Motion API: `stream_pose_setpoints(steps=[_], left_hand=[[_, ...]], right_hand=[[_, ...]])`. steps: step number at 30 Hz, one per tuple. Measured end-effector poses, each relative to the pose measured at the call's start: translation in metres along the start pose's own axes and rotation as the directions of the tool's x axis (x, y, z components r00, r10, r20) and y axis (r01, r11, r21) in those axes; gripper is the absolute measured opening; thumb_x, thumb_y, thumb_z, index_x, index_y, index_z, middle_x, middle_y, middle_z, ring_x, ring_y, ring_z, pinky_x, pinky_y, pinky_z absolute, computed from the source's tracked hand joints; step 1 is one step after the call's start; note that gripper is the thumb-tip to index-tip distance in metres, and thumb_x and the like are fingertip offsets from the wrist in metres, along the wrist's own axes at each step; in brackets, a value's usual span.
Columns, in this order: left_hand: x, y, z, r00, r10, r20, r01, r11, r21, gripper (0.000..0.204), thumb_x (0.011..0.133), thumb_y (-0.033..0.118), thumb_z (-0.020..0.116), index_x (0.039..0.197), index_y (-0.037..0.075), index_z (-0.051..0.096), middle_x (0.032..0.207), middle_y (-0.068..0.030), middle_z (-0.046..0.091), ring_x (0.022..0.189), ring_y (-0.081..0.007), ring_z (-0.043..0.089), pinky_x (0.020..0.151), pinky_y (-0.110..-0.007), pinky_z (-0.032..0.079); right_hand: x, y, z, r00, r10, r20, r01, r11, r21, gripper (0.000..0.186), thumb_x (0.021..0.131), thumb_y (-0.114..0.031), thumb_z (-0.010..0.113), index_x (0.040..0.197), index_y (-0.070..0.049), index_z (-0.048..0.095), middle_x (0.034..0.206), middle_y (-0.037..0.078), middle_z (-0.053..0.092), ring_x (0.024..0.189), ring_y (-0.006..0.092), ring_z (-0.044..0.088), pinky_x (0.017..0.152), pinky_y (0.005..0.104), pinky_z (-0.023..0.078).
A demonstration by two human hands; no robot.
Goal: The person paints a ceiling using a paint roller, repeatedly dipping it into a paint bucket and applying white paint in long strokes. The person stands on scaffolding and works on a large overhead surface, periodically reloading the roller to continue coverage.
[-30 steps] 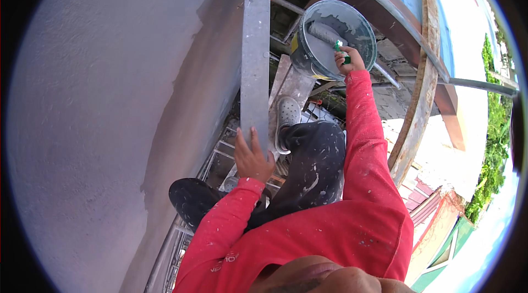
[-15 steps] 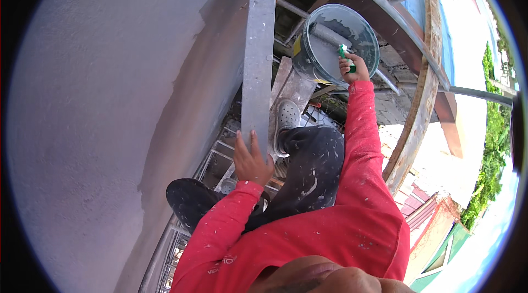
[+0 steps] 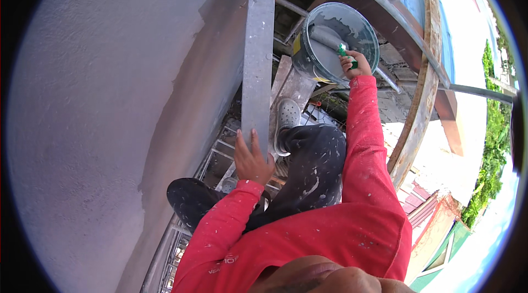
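Roller (image 3: 326, 36), grey paint (image 3: 323, 57) inside bucket (image 3: 302, 61)

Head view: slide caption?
Right hand grips green-handled grey paint roller  in round dark bucket; left hand touches long grey beam.

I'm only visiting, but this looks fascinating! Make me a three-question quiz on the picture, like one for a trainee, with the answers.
1. Multiple choice: what is the main colour of the roller handle in the right hand?
A) Red
B) Green
C) Yellow

2. True or false: the left hand grips that handle too.

3. Fill in: the roller sleeve is inside a round ____.

Key:
1. B
2. False; it is open at the near end of the grey beam.
3. bucket
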State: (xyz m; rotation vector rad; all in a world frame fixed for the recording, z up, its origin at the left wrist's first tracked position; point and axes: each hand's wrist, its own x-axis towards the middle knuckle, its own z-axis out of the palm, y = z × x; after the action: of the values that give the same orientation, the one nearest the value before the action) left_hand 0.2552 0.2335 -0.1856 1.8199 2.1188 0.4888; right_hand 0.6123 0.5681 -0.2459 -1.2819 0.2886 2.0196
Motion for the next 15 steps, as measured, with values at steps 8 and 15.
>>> stream_pose_setpoints(steps=[8,15], left_hand=[[0.002,0.005,-0.006,1.000,0.007,0.012,-0.007,1.000,0.006,0.086,0.074,0.020,0.071,0.151,0.006,0.034,0.151,-0.0316,0.030,0.131,-0.0488,0.042,0.108,-0.052,0.038],[-0.001,0.002,-0.007,0.999,-0.037,0.033,0.037,0.999,0.013,0.087,0.074,0.022,0.071,0.151,0.006,0.033,0.153,-0.0300,0.027,0.134,-0.0477,0.039,0.110,-0.052,0.036]], right_hand=[[-0.006,0.006,-0.003,1.000,-0.025,0.007,0.024,0.999,0.035,0.021,0.096,-0.015,0.056,0.104,0.004,0.050,0.069,-0.001,0.050,0.049,0.0049,0.047,0.038,0.0177,0.037],[-0.079,0.083,0.007,0.894,-0.445,-0.059,0.361,0.790,-0.495,0.016,0.093,-0.014,0.058,0.104,-0.004,0.053,0.073,0.003,0.055,0.049,0.0097,0.051,0.040,0.0240,0.040]])
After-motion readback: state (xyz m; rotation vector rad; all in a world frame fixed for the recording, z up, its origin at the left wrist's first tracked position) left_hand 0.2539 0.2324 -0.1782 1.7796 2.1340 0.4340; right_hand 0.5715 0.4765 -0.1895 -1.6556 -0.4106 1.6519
